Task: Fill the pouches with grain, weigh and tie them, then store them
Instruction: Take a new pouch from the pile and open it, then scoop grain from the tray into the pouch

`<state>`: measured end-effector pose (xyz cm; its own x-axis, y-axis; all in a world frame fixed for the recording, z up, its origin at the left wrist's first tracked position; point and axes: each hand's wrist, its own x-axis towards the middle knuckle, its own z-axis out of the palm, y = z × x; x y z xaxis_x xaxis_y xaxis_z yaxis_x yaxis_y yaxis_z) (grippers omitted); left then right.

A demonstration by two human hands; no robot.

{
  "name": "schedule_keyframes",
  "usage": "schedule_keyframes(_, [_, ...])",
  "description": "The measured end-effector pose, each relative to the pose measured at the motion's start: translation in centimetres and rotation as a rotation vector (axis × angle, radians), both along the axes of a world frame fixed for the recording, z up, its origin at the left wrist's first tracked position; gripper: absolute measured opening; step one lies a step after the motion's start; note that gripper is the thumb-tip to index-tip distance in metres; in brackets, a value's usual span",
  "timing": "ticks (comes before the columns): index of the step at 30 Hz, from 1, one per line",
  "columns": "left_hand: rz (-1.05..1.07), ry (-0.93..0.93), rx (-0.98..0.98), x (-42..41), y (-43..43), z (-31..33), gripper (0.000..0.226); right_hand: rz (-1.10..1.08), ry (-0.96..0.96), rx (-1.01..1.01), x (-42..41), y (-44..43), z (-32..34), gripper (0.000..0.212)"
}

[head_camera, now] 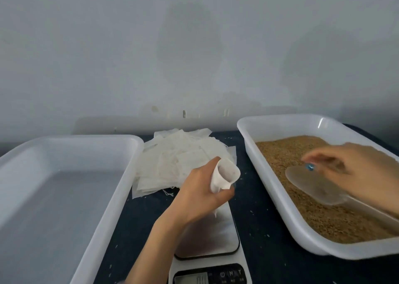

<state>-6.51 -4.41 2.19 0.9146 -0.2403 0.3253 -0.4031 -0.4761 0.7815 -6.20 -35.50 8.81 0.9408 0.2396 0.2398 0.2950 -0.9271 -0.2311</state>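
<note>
While the left hand (pixel 198 193) pinches the white mesh pouch (pixel 226 175) open above the steel scale (pixel 216 229) at the dark table's (pixel 259 208) front edge, the blurred right hand (pixel 358 162), grip untellable, should fill the clear plastic scoop (pixel 313 186) modestly with brown grain (pixel 280 160) from the right-edge white tray (pixel 278 121).

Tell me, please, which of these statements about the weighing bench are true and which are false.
1. The left hand holds a pouch with its mouth open. True.
2. The grain lies in the left tray. False: the grain is in the right tray; the left tray shows none.
3. A pile of flat pouches lies between the two trays, beyond the scale. True.
4. The right hand rests on the pile of flat pouches. False: it is over the grain, by the clear scoop.
</note>
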Motion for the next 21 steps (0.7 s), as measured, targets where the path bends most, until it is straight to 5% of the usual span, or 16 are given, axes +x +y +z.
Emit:
schedule_keyframes(4, [-0.003, 0.011, 0.023, 0.1, -0.5, -0.4, 0.016, -0.21, 0.18, -0.236, 1.2, -10.1, -6.1, 0.025])
schedule_keyframes(8, [-0.01, 0.02, 0.08, 0.3, -0.6, -0.9, 0.016, -0.221, 0.242, -0.303, 1.6, -12.5, -8.2, 0.064])
schedule_keyframes(17, [0.014, -0.015, 0.077, 0.3, -0.2, -1.0, 0.02, -0.055, 0.234, -0.304, 2.2, -11.7, -3.9, 0.021])
schedule_keyframes(21, [0.004, -0.015, 0.083, 0.5, 0.0, -1.1, 0.016, -0.11, 0.055, -0.367, 3.4, -14.2, -0.3, 0.048])
